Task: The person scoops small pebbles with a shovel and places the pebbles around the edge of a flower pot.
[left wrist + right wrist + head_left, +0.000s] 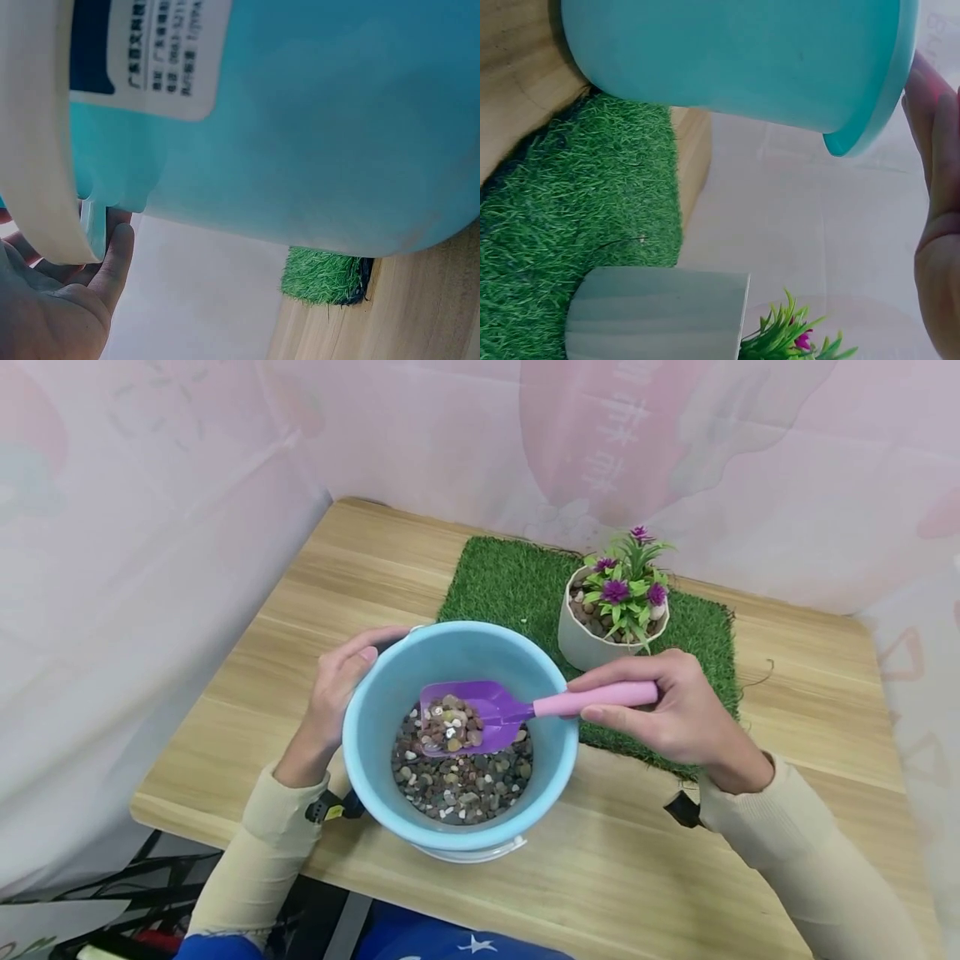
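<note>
Scoop point(543, 705) juts leftward from pinching right fingers point(622, 672).

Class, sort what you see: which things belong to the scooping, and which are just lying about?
Belonging to the scooping:
Blue bucket, held by the left hand
Purple scoop, held by the right hand
Pebbles, in bucket and scoop

Seemingly just lying about:
Potted plant, which neither hand holds
Grass mat beneath it

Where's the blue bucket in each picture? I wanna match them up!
Head: blue bucket, in the middle.
Left wrist: blue bucket, filling most of the top.
Right wrist: blue bucket, across the top.
Shared landmark: the green artificial-grass mat shows in all three views.
</note>
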The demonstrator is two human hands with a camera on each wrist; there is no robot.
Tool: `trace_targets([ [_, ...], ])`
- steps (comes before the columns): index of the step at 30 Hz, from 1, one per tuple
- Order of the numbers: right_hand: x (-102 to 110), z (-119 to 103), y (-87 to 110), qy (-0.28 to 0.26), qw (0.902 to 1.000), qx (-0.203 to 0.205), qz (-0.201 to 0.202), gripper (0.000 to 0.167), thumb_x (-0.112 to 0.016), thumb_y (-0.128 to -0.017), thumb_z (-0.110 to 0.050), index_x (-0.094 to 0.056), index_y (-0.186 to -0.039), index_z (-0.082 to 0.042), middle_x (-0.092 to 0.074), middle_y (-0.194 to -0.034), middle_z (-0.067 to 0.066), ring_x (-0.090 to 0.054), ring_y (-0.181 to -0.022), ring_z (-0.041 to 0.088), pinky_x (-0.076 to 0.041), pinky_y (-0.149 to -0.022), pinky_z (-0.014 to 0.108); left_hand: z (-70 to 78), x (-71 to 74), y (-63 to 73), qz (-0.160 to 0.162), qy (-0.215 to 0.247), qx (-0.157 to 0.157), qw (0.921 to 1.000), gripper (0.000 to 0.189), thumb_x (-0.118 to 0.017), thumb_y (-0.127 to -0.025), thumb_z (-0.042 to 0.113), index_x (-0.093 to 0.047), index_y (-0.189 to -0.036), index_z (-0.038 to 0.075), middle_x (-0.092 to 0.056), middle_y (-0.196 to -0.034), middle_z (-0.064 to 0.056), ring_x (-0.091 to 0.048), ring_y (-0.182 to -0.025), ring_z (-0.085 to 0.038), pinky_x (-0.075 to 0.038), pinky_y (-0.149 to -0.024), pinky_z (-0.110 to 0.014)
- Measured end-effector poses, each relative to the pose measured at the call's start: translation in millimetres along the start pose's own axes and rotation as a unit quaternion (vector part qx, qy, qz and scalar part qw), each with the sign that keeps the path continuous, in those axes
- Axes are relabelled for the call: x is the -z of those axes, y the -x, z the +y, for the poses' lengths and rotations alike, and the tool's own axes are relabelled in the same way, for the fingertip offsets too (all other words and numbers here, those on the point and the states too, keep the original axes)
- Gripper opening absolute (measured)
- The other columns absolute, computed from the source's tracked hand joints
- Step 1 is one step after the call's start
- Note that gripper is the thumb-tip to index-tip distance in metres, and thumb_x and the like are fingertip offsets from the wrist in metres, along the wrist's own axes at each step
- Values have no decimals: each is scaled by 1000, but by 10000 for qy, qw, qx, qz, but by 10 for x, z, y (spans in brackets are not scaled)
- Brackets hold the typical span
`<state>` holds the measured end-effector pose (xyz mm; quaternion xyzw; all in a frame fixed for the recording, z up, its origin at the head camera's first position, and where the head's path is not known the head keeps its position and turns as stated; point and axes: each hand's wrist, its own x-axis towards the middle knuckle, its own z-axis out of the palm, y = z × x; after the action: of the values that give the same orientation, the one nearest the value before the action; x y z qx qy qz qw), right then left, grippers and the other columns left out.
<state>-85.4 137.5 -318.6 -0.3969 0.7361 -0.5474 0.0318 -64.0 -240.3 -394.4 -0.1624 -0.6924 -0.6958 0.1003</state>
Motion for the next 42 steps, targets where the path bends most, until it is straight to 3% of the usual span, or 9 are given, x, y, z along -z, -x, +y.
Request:
trace_targets([
  [8,39,6,173,-151,9988,111,445,35,-78,-80,19,-80,-110,3,-84,-100,9,-59,-57,4,-26,-39,19,-12,26,11,-44,-120,-28,9999,45,-39,-110,16,-63,-135,-12,-75,-131,-1,-73,-117,-16,-63,-98,-28],
  [17,89,-12,331,141,9947,-7,1020,36,-77,-77,20,-79,-109,5,-84,-96,2,-48,-47,1,-26,-36,18,-10,18,-1,69,-155,20,9999,44,-39,-110,17,-65,-133,-11,-77,-129,1,-74,-115,-16,-63,-96,-28],
  [23,33,39,391,-120,9901,53,1398,35,-76,-75,24,-78,-107,10,-84,-99,3,-49,-47,2,-27,-35,23,-15,11,5,83,-169,-19,9998,44,-39,-111,16,-65,-133,-12,-76,-129,0,-73,-116,-16,-63,-97,-27],
  [36,10,72,464,86,9859,130,1665,35,-78,-73,23,-78,-106,10,-83,-100,1,-46,-45,0,-27,-35,22,-14,-18,-4,83,-121,13,9999,45,-40,-111,19,-66,-133,-10,-76,-129,-1,-74,-116,-18,-63,-97,-30],
  [42,48,-6,484,-82,9781,6,2079,30,-76,-75,23,-77,-104,15,-83,-97,6,-61,-54,3,-36,-39,19,-26,-8,-2,79,-80,-9,9999,45,-40,-110,17,-65,-133,-11,-76,-130,-3,-73,-116,-18,-63,-97,-28],
])
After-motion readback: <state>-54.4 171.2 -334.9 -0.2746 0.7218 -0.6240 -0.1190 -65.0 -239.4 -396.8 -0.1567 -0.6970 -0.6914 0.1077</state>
